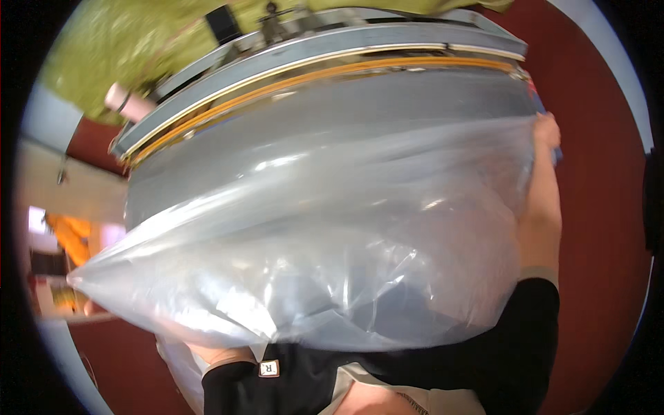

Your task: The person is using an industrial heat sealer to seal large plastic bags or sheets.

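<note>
A large clear plastic bag (332, 249), puffed and creased, spreads across the middle in front of my chest. At the far right my right hand (546, 131) is closed on the bag's upper corner, with that arm stretched forward. The bag's left side draws out to a tapered point. Near that point a bit of my left hand (90, 307) shows behind the plastic. The rest of this hand is covered by the bag, so its grip is hidden. My left forearm passes under the bag's lower edge.
Beyond the bag lies a grey flat surface (429, 100). A long metal-framed machine bar (332, 43) with an orange strip (360, 63) runs along its far side. A pink roll (128, 102) sticks out at the bar's left end. Yellow-green sheeting (131, 48) lies behind; dark red floor (602, 228) is at right.
</note>
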Available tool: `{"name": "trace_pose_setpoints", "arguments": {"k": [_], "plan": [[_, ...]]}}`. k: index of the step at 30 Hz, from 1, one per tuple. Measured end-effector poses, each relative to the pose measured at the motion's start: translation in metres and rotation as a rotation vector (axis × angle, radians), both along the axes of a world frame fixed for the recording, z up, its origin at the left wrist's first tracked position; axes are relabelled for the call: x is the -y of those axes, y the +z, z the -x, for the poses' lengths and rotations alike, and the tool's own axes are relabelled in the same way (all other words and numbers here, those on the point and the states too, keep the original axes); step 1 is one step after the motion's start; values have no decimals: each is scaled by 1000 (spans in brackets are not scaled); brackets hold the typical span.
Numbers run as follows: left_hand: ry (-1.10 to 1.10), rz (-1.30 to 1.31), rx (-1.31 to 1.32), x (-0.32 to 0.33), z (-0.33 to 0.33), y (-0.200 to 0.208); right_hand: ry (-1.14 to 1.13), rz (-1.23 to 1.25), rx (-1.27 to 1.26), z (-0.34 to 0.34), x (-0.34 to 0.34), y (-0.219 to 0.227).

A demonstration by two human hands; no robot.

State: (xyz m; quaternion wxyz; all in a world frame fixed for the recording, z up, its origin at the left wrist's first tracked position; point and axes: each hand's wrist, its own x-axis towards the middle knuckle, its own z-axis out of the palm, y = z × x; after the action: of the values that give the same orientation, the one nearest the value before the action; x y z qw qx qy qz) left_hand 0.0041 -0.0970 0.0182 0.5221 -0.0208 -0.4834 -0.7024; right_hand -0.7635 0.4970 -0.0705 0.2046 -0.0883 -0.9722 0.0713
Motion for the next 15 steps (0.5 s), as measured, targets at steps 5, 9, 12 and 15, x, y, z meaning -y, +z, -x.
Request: {"name": "trace_pose_setpoints", "arguments": {"k": [5,9,12,15], "plan": [[1048,168,162,-32,-63,11,45,3,18,13,-21,-8],[631,-296,431,29,-121,75,43,-98,14,37,-37,-22],[1255,44,742,29,-79,150,71,-26,0,43,-26,-36],[1395,899,755,-34,46,121,15,-80,-31,32,-30,-24]]}}
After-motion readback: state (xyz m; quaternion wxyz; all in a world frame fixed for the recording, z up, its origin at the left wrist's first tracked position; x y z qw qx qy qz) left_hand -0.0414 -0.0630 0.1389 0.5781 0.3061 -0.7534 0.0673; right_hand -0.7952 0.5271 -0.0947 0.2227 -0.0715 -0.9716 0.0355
